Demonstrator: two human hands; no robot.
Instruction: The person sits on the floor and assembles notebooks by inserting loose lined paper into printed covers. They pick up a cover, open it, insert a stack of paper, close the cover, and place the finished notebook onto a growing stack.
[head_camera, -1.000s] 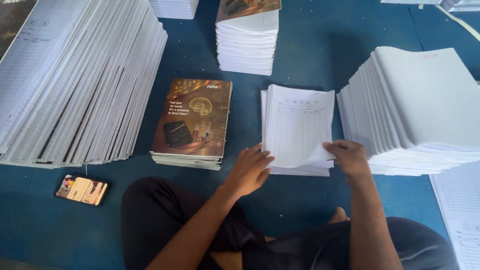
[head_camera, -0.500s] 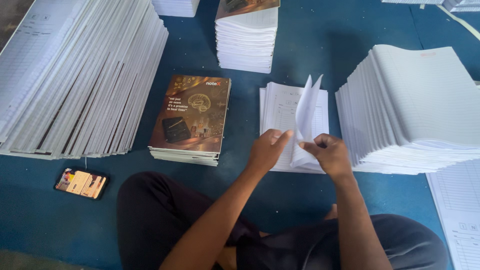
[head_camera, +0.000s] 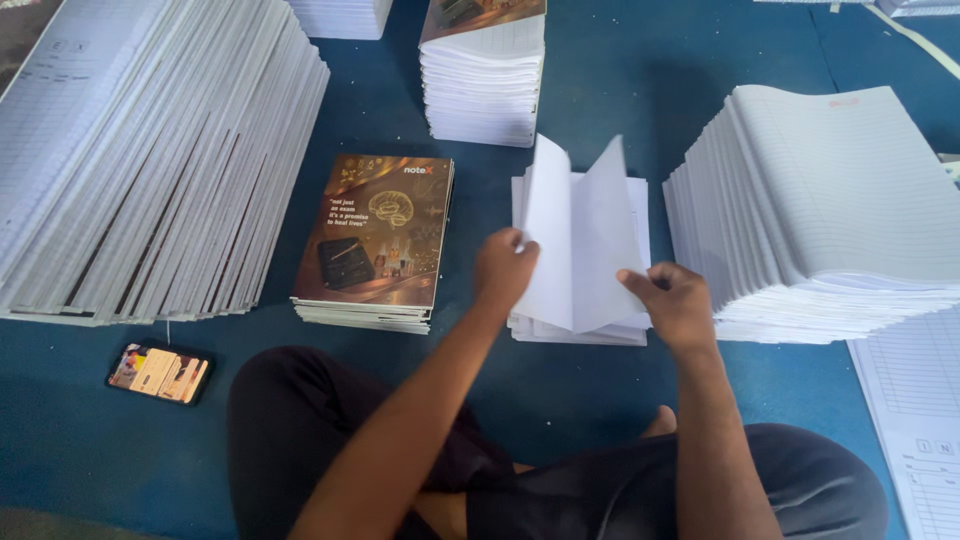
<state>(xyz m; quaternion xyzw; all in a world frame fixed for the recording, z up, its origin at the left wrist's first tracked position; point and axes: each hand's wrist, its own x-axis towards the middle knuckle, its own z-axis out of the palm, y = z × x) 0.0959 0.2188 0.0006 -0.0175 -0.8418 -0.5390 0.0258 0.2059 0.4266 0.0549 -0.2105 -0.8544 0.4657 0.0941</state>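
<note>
A folded white sheet (head_camera: 575, 235) stands up in a V over a small stack of white sheets (head_camera: 637, 210) on the blue floor. My left hand (head_camera: 503, 268) pinches the sheet's left flap near its lower edge. My right hand (head_camera: 675, 303) grips the right flap's lower corner. Left of this stack lies a short pile of notebooks with a brown and gold cover (head_camera: 375, 235).
A fanned row of ruled paper sets (head_camera: 150, 170) fills the left. Another fanned stack of ruled paper (head_camera: 830, 220) sits at the right. A tall covered pile (head_camera: 485, 70) stands behind. A phone (head_camera: 158, 372) lies by my left knee (head_camera: 290, 420).
The top sheet lay flat under both hands. Both hands then lifted it and folded it upward, and it now stands higher in a V.
</note>
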